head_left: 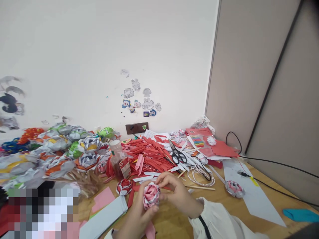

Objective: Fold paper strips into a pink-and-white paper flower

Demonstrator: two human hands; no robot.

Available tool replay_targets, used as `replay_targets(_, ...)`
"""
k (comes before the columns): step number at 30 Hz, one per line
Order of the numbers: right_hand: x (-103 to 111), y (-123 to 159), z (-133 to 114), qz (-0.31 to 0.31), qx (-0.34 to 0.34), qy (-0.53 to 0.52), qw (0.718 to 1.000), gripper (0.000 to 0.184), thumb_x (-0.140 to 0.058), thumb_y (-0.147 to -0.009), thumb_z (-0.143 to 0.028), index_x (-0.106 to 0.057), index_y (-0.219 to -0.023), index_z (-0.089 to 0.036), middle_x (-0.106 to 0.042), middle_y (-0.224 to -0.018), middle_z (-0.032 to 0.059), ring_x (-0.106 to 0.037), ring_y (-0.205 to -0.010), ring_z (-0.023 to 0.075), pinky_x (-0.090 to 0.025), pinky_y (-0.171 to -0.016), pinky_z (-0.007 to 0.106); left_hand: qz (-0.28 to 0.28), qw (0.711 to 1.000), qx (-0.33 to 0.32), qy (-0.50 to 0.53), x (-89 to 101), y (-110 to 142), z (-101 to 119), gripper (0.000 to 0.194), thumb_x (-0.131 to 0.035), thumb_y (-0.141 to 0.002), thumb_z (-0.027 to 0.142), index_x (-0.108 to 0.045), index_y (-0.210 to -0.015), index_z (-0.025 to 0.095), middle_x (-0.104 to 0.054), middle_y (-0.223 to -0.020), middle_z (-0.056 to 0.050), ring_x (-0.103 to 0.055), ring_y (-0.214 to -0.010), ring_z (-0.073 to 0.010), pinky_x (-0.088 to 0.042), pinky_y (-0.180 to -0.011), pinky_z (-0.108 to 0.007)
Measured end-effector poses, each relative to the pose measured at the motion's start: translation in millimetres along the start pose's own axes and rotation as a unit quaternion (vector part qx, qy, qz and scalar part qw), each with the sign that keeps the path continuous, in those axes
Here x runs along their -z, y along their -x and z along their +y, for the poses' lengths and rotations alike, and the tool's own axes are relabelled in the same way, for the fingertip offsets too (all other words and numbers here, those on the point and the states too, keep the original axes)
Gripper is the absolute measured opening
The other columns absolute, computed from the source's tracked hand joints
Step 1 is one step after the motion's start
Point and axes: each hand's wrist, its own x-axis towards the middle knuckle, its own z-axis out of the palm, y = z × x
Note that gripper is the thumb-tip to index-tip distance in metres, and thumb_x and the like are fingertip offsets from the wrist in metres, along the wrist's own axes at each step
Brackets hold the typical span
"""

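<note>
On the far left, we see a large heap of paper flowers (87, 146) in white, green, orange and yellow, piled along the wall (74, 66). Brown stems (84, 182) run out below it, and a pixelated patch hides the lower left corner. Next to that, we find a pink sheet (102, 199) and, nearer to us, a stack of white paper (103, 217) lying at a slant. Behind these stand a clear jar (115, 156) and a small red box (124, 167), touching or nearly so, with a red-and-white flower (124, 187) in front of them.

At the middle, near the front of the wooden surface (219, 202), our left hand (140, 212) has its fingers closed around a pink-and-white paper flower (151, 196), thumb along its lower edge. From the other side our right hand (175, 191) reaches in, fingers bent at the flower's right edge; we cannot tell whether they pinch it. Beyond both hands spreads a pile of folded red strips (152, 151).

Further right, black scissors (178, 155) lie on the strips, then a coiled string of beads (193, 176), a second pink-and-white flower (234, 189) on a white sheet (259, 199), and a blue piece (300, 215) at the edge.
</note>
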Motion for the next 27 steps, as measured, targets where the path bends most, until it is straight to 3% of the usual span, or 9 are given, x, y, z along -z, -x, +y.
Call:
replay_targets(3,-2.2,-0.2,-2.7,-0.003,0.0,0.024,1.0,0.026,-0.074,-0.071,-0.04,-0.059,-0.077,-0.021,-0.061,-0.095,0.0048,-0.059,-0.092,0.0183,-0.046,-0.081,0.032,0.042,0.999,0.002,0.029,-4.7,-4.3,9.2,0.065,-0.076,-0.056,0.045,-0.049,-0.109,0.018,-0.063,-0.1,-0.01,-0.06,-0.094,-0.0309,-0.048,-0.082,-0.043)
replay_targets(5,-3.4,0.0,-4.3,0.001,0.004,0.037,0.999,0.025,-0.074,-0.071,-0.04,-0.059,-0.076,-0.021,-0.061,-0.095,0.0047,-0.059,-0.092,0.0183,-0.047,-0.08,0.032,0.067,0.997,0.007,0.028,-7.1,-6.4,15.4,0.062,-0.078,-0.053,0.041,-0.051,-0.104,0.018,-0.065,-0.095,-0.009,-0.062,-0.09,-0.0298,-0.05,-0.08,-0.041)
replay_targets(12,-6.0,2.1,-3.4,0.01,0.036,0.084,0.996,0.019,-0.069,-0.077,-0.038,-0.06,-0.08,-0.021,-0.061,-0.095,0.0047,-0.059,-0.093,0.0179,-0.045,-0.082,0.031,0.125,0.991,0.01,-0.036,-9.0,-9.6,17.7,0.036,-0.065,-0.065,0.036,-0.058,-0.095,0.017,-0.068,-0.098,-0.012,-0.063,-0.091,-0.0294,-0.049,-0.083,-0.042)
replay_targets(18,-9.3,4.0,1.2,0.021,0.05,0.078,0.996,0.018,-0.066,-0.079,-0.039,-0.06,-0.083,-0.022,-0.061,-0.097,0.0044,-0.058,-0.093,0.0178,-0.044,-0.083,0.032,0.139,0.99,0.009,-0.036,-10.8,-9.3,12.9,0.036,-0.065,-0.066,0.037,-0.058,-0.094,0.016,-0.069,-0.094,-0.012,-0.064,-0.089,-0.0293,-0.051,-0.081,-0.043)
replay_targets(23,-8.8,3.9,0.8,0.02,0.052,0.101,0.993,0.012,-0.069,-0.078,-0.03,-0.061,-0.086,-0.024,-0.062,-0.1,0.0037,-0.058,-0.096,0.0181,-0.043,-0.084,0.032,0.142,0.989,-0.006,-0.034,-7.0,-12.2,13.6,0.052,-0.073,-0.056,0.033,-0.057,-0.102,0.015,-0.068,-0.1,-0.013,-0.064,-0.092,-0.0299,-0.051,-0.081,-0.042)
replay_targets(27,-2.9,0.7,-0.2,-0.003,0.031,0.133,0.991,0.005,-0.066,-0.08,-0.024,-0.065,-0.085,-0.023,-0.062,-0.102,0.0042,-0.057,-0.098,0.0186,-0.042,-0.087,0.032,0.122,0.991,-0.018,-0.058,-0.9,-16.7,14.6,0.042,-0.074,-0.057,0.033,-0.06,-0.093,0.016,-0.069,-0.091,-0.01,-0.066,-0.084,-0.0274,-0.053,-0.077,-0.039)
